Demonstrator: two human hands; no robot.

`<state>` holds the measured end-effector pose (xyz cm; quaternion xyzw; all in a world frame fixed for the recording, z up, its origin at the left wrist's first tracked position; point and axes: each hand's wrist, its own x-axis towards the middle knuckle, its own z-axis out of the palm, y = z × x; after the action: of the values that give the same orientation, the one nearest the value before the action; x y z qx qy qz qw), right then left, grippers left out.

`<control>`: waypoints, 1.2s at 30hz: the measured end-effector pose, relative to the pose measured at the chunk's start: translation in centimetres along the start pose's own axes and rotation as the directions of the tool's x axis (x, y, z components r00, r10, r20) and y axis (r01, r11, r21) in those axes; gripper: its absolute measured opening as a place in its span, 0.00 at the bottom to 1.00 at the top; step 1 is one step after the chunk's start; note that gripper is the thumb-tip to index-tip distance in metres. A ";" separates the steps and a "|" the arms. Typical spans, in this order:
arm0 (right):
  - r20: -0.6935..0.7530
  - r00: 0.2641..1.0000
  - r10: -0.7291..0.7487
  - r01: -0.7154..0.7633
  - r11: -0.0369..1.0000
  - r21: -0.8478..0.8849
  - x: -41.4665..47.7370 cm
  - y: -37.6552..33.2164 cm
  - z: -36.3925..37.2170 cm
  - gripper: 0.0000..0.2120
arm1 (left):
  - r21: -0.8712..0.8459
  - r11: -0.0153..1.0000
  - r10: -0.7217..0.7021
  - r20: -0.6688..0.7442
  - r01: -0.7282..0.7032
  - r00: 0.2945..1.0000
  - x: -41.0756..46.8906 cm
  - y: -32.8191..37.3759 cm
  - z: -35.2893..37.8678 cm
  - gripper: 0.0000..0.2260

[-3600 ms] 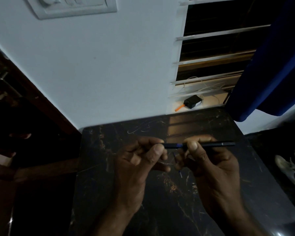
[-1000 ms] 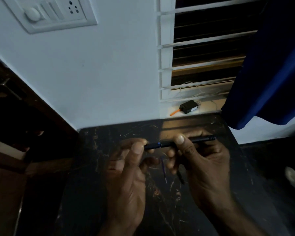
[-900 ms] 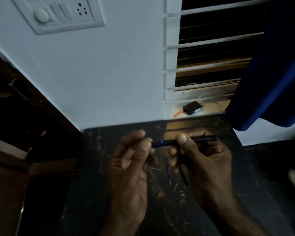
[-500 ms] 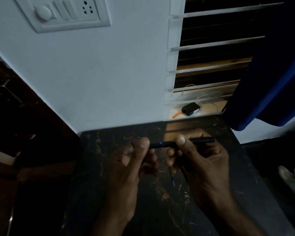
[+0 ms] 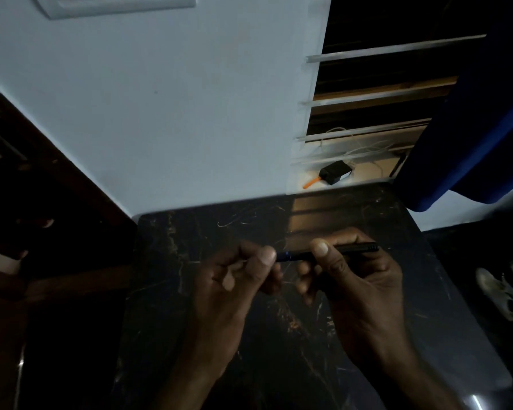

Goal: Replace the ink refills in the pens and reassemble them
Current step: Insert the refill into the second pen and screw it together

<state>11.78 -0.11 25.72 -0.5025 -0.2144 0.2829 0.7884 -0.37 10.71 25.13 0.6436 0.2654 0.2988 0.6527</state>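
A slim dark pen (image 5: 350, 249) with a small blue ring lies level above the black marble table (image 5: 166, 291), pointing left to right. My right hand (image 5: 359, 285) grips the barrel, thumb on top. My left hand (image 5: 234, 279) pinches the pen's left end between thumb and fingers. The left tip is hidden inside those fingers. The room is dim, and the small parts under my hands cannot be made out.
A black adapter (image 5: 336, 172) and an orange object (image 5: 311, 183) lie on the window sill behind the table. A blue curtain (image 5: 471, 143) hangs at the right. Pale shoes (image 5: 501, 291) sit on the floor to the right. Dark wooden furniture (image 5: 42, 202) stands on the left.
Both hands have kept hold of the pen throughout. My left fingers have shifted their grip on its left end. The thin parts seen below my hands earlier are no longer visible.
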 end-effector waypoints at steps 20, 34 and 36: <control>-0.018 0.999 -0.048 0.048 0.998 0.040 -1.8 0.6 1.7 0.06 | 0.010 0.996 0.089 0.076 -0.090 0.993 -0.6 0.4 -2.4 0.14; -0.043 0.996 -0.083 0.085 0.996 0.038 -3.2 1.5 2.5 0.07 | 0.159 0.974 0.122 0.217 -0.159 0.968 -1.0 0.4 -3.7 0.18; -0.039 0.995 -0.094 0.096 0.994 0.057 -2.9 1.4 2.6 0.07 | 0.158 0.968 0.156 0.239 -0.197 0.958 -0.3 0.7 -3.7 0.14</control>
<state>7.65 0.20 25.39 -0.4732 -0.2153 0.2420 0.8192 -3.32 12.96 25.74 0.7507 0.1571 0.2562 0.5884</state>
